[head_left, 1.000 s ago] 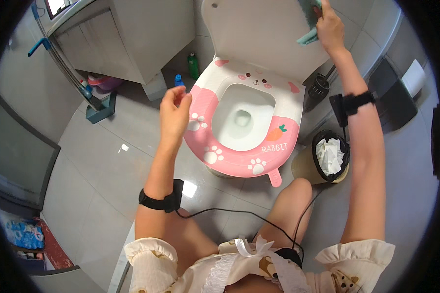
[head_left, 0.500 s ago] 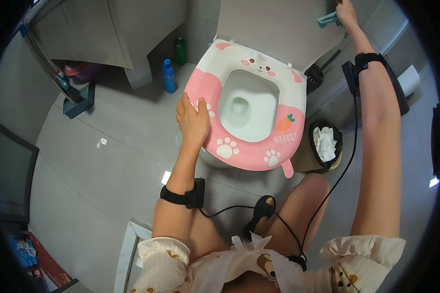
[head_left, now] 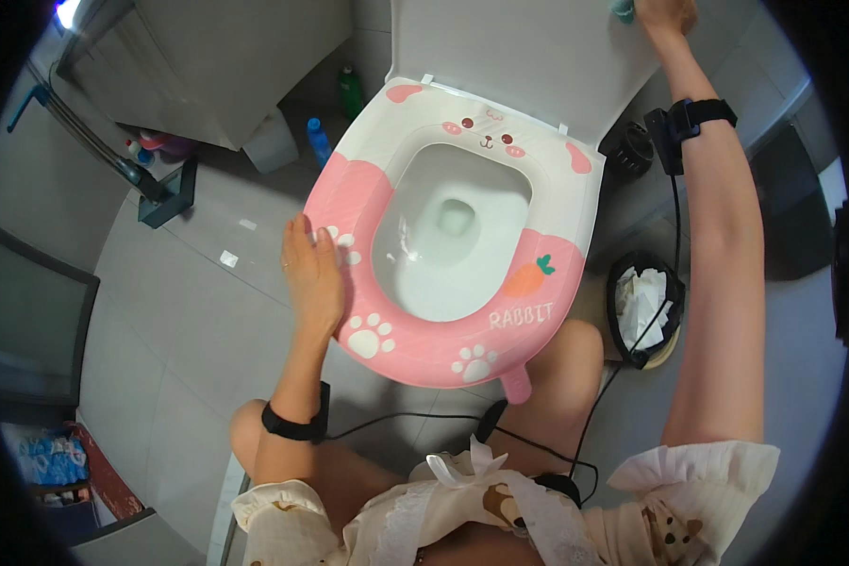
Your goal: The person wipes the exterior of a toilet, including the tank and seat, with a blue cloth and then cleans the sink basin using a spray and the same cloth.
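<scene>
My left hand (head_left: 313, 278) lies on the left edge of a pink and white padded toilet seat cover (head_left: 368, 302). Its fingers are stretched out, with the thumb apart on top. At the upper right, my right hand (head_left: 668, 14) is closed on a teal cloth (head_left: 623, 10), beside the top corner of the raised grey-white toilet lid (head_left: 524, 57). The frame's top edge cuts off part of that hand and cloth. Inside the seat opening, the white toilet bowl (head_left: 410, 269) shows a little water.
A bin (head_left: 670, 344) with a black liner and crumpled paper stands right of the toilet, below a dark brush holder (head_left: 630, 151). Blue (head_left: 318, 141) and green bottles (head_left: 350, 92) stand left. Farther left leans a mop (head_left: 165, 193). A black cable (head_left: 424, 414) joins my wrist straps.
My right hand has moved up with the cloth, partly out of frame. The view has shifted, so the seat sits lower and larger. My left hand stays on the seat's left edge.
</scene>
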Tool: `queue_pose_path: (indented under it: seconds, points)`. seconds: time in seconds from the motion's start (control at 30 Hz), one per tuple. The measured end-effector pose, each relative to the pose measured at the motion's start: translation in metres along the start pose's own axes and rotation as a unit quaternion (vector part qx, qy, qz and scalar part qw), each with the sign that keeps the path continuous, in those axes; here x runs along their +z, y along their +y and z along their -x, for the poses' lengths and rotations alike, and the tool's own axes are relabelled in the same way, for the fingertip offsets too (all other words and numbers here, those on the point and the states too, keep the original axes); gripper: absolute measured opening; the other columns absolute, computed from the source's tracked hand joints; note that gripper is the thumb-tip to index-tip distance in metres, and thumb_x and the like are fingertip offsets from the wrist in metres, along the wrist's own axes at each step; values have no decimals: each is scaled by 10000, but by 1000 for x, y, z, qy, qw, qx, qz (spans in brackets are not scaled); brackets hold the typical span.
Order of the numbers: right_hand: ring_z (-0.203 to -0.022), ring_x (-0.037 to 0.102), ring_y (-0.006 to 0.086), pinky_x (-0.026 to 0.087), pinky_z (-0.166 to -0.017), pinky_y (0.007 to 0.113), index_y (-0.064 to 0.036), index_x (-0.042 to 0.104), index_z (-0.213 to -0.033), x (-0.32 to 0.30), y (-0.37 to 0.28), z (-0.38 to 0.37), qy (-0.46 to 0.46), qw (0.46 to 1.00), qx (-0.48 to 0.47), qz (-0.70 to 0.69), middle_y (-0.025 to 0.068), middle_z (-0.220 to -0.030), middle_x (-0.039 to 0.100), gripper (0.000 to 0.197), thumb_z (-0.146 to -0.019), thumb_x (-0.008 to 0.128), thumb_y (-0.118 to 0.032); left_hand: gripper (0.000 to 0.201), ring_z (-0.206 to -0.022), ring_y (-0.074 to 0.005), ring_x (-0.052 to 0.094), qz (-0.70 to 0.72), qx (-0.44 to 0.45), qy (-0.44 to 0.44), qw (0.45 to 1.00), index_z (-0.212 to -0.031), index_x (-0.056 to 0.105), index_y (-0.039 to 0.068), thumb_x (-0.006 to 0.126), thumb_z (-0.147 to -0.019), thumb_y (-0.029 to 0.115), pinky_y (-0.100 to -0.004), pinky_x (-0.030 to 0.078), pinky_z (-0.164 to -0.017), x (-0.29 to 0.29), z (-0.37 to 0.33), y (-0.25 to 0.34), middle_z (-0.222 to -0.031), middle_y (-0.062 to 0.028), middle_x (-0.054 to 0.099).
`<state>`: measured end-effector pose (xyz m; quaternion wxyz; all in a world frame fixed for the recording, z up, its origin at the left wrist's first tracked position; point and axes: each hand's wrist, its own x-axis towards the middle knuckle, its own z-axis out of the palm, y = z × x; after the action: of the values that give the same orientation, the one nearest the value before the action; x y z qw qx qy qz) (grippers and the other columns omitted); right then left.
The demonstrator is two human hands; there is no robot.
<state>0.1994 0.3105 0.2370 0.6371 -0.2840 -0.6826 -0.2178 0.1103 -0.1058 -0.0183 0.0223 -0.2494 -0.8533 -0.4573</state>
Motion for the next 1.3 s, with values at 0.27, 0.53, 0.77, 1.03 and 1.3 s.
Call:
queue_pose_path:
  seconds: [0.27, 0.53, 0.77, 1.03, 1.3]
  points:
    - [-1109, 442, 249, 297, -941, 423, -44, 604, -940, 35, 40, 38, 29, 981, -191, -18, 100, -1185, 509, 241, -777, 427, -29, 485, -1239, -335, 304, -97, -10, -6, 995, -1270, 360, -45, 252, -951, 303, -396, 219, -1030, -7, -1, -6, -1329, -210, 340]
    - [-1230, 360, 227, 145, -1056, 487, -96, 404, -1284, 18, 18, 66, -136, 952, -235, 138, 49, -1334, 398, 452, -837, 432, -155, 580, -1260, -303, 285, -47, -50, -20, 997, -1289, 351, -24, 165, -948, 407, -374, 202, -1042, -5, -2, 13, -1338, -187, 336]
    - [-1123, 394, 382, 330, -911, 513, -54, 470, -1179, 70, -2, 66, -103, 880, -445, 131, 157, -1304, 389, 337, -855, 452, -150, 482, -1231, -379, 297, -69, 110, 36, 991, -1259, 372, -41, 269, -945, 310, -434, 223, -1021, 3, -4, -32, -1313, -248, 337]
    - [-1300, 121, 422, 68, -1047, 555, -83, 221, -1384, 109, -86, 56, -204, 934, -289, 55, 111, -1465, 85, 672, -840, 459, -399, 447, -1177, -430, 324, -30, 21, 27, 999, -1246, 369, -43, 363, -908, 249, -505, 258, -965, -9, 8, 5, -1309, -280, 303]
    - [-1321, 53, 381, 67, -1063, 511, -22, 229, -1367, 154, -98, 54, -168, 908, -347, -164, 98, -1462, 103, 720, -819, 491, -410, 470, -1200, -411, 306, -24, -1, 7, 1000, -1274, 348, -31, 358, -909, 265, -487, 255, -973, -3, 4, 6, -1338, -259, 276]
